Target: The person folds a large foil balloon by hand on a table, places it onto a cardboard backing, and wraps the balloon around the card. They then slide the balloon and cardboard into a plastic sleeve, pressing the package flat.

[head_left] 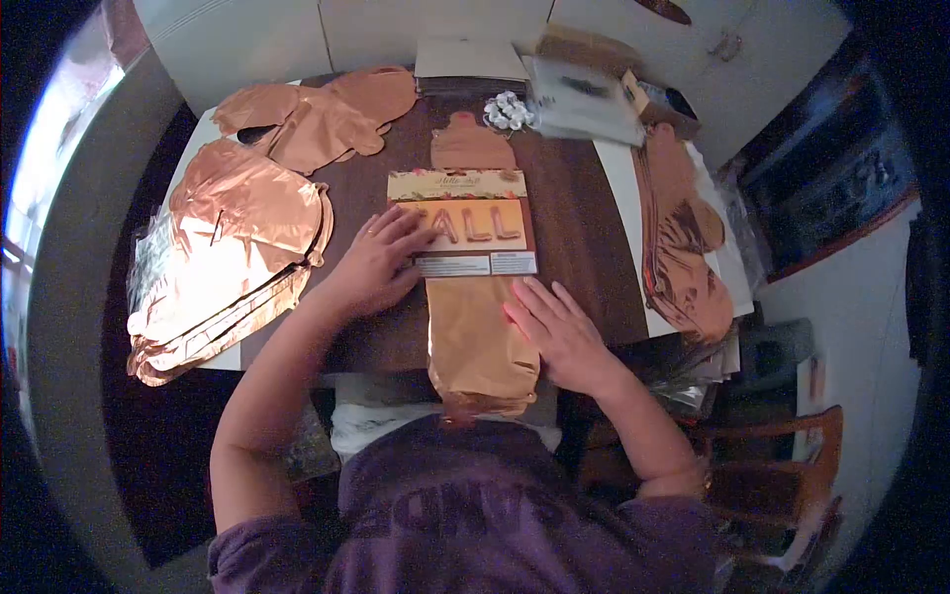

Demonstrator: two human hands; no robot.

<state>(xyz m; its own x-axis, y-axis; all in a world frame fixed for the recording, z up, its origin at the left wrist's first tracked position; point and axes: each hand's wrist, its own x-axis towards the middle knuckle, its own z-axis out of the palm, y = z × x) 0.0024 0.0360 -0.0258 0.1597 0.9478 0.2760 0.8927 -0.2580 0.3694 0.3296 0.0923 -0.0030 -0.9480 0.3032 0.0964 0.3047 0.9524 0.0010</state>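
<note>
Flat rose-gold foil balloon (480,346), long and rounded at its ends, is laid lengthwise at the middle of the table's near edge, with its crinkled lower end hung just over that edge. Shiny metallic film, lightly creased. A rectangular card pack (473,226) is laid across its middle: matte printed card, floral band on top, orange panel with gold letters "ALL" readable, white label strips along the bottom.

Left hand (371,265) is placed on the card pack's left edge, palm down, fingers spread and laid flat over the first letter; nothing is gripped. Right hand (559,332) is pressed flat on the foil balloon's right side just below the card pack, fingers straight and close together, not curled round anything.

Table (579,233) is dark brown wood with a smooth surface. A thick stack of foil balloons (233,252), same coppery film, wrinkled, with curved outlines, is piled at the left, partly over a clear plastic sleeve. More foil shapes (317,114), lobed, are spread at the far left. Another foil pile (683,252) is draped along the right edge over a white sheet (618,188).

At the far end: a cluster of small white beads (507,109), clear plastic bags (584,99), a small cardboard box (653,94). A wooden chair (782,465) is seen at lower right. A purple shirt (475,515) is worn by the person.
</note>
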